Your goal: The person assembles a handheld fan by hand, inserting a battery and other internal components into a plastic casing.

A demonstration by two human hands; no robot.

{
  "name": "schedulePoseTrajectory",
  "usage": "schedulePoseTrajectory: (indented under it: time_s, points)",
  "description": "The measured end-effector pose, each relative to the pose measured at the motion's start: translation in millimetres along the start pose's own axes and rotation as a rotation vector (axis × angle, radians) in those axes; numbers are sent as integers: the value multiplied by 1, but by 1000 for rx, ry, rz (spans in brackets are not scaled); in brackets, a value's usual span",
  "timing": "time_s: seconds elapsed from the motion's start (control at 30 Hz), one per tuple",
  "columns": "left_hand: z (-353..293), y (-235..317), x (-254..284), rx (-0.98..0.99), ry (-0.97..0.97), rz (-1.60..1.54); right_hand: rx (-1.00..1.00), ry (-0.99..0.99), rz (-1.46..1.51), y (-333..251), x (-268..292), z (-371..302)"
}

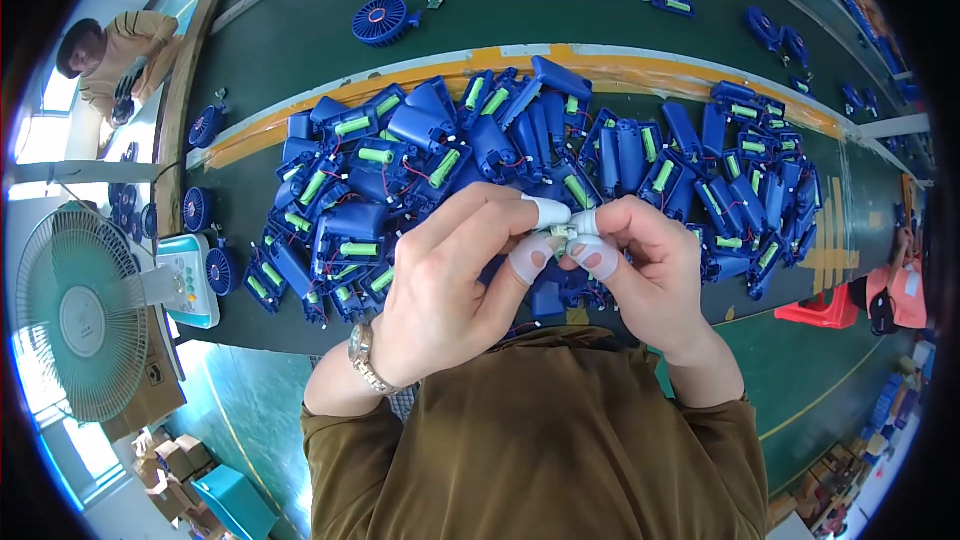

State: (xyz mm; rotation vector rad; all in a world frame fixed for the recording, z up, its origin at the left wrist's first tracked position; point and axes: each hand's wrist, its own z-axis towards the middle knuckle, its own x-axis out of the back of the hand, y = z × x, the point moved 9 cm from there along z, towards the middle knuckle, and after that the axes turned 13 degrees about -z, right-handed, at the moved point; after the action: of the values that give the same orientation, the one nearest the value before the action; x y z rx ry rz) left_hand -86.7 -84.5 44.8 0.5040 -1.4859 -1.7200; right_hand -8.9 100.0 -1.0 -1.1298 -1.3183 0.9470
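Observation:
My left hand (455,265) and my right hand (655,275) meet in front of me, above the near side of a heap of parts. White tape or finger covers wrap the thumb and index tips of both. Between these tips, pinched from both sides, is a small pale-green circuit board (563,237) with a whitish part; the fingers hide much of it. Behind and around the hands lie many blue plastic handle housings (418,126), several fitted with light-green battery cells (444,168) and thin red wires with small white plugs.
Round blue fans (383,20) with small boards lie across the dark green bench (480,0), beyond a yellow-taped strip (640,62). At left are a white tray (190,280) and a large standing fan (85,315). Another person (125,70) sits far left; a red stool (820,310) stands right.

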Motion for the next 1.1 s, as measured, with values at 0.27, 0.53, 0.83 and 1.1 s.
schedulePoseTrajectory:
  time_s: [0.27,0.53,0.83,1.1]
  points:
    - [11,0,-11,-31,-35,-25,6,-22,-218,-12,25,2]
    - [18,6,6,-53,-130,-4,-7,-146,-67,-9,10,25]
    - [43,-47,126,-218,200,157,200,78,-304,-10,-4,150]
    - [-156,-178,463,308,816,626,318,496,-815,73,146,391]
